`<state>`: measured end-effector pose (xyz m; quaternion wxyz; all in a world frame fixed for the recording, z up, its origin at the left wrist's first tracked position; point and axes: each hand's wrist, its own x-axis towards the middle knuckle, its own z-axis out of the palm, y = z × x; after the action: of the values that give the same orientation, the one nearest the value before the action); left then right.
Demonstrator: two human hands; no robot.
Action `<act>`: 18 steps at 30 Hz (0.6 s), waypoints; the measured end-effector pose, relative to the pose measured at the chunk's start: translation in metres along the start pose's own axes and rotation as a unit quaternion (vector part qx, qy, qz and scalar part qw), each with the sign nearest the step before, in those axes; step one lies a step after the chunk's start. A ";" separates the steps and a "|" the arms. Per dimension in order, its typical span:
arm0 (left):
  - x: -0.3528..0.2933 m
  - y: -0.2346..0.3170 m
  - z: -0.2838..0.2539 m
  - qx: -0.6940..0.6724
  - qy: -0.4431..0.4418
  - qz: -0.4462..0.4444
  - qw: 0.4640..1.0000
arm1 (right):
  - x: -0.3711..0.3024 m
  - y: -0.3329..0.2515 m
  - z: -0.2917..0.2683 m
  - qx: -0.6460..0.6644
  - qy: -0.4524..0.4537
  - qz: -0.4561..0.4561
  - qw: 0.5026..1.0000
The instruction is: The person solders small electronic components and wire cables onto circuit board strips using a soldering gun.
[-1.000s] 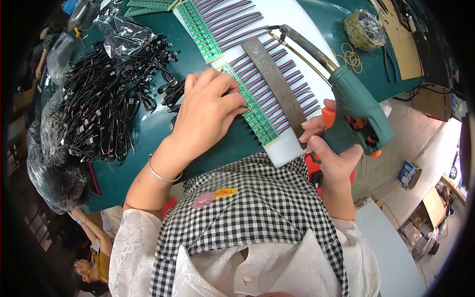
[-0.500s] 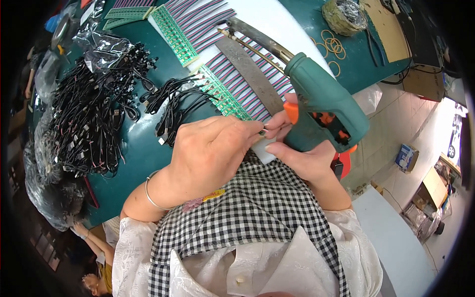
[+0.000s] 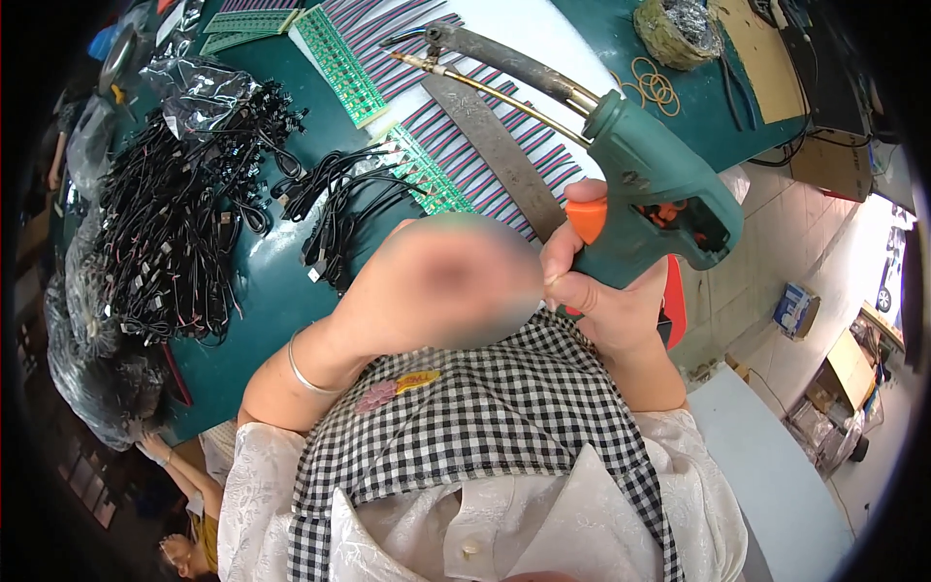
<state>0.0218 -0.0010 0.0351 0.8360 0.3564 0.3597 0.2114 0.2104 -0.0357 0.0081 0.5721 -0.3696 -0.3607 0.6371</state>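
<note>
In my right hand (image 3: 609, 308) is a green soldering gun (image 3: 648, 160) with an orange trigger. Its metal tip points up and left, above the circuit boards. The thumb and a fingertip of that hand come together beside my left hand (image 3: 441, 286). A blur covers most of my left hand, so its fingers and anything in them cannot be made out. Just beyond it lies a green circuit board strip (image 3: 427, 170) with striped wires attached. A flat, worn metal bar (image 3: 490, 145) rests across the wires. Several black cables (image 3: 335, 218) meet the board's left edge.
A large heap of black cables (image 3: 165, 223) covers the left of the green table. Another board strip (image 3: 339, 73) lies farther off on white foam (image 3: 553, 48). Rubber bands (image 3: 658, 92), pliers (image 3: 737, 92) and a round lump-like pot (image 3: 679, 34) sit at far right.
The soldering gun has tilted and shifted slightly right and up, its tip swinging left. My left hand has moved a little to the right and is now blurred.
</note>
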 end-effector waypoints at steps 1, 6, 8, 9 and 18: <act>-0.001 -0.001 0.000 0.000 0.001 0.001 1.000 | 0.000 0.000 -0.002 0.009 -0.002 -0.009 1.000; -0.007 0.001 0.010 0.318 0.154 0.218 0.910 | 0.002 -0.006 0.002 -0.074 0.042 -0.012 0.996; -0.007 -0.001 0.010 0.362 0.165 0.262 0.879 | 0.000 -0.010 0.005 -0.101 0.064 -0.001 0.993; -0.007 -0.002 0.010 0.405 0.174 0.305 0.844 | -0.001 -0.008 0.006 -0.101 0.064 -0.001 0.993; -0.002 -0.009 0.009 0.470 0.182 0.372 0.779 | -0.006 -0.003 0.008 -0.073 0.032 -0.006 0.997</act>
<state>0.0277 -0.0125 0.0334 0.3397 0.7663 0.3995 0.3714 0.2056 -0.0416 0.0150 0.5583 -0.4288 -0.3902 0.5934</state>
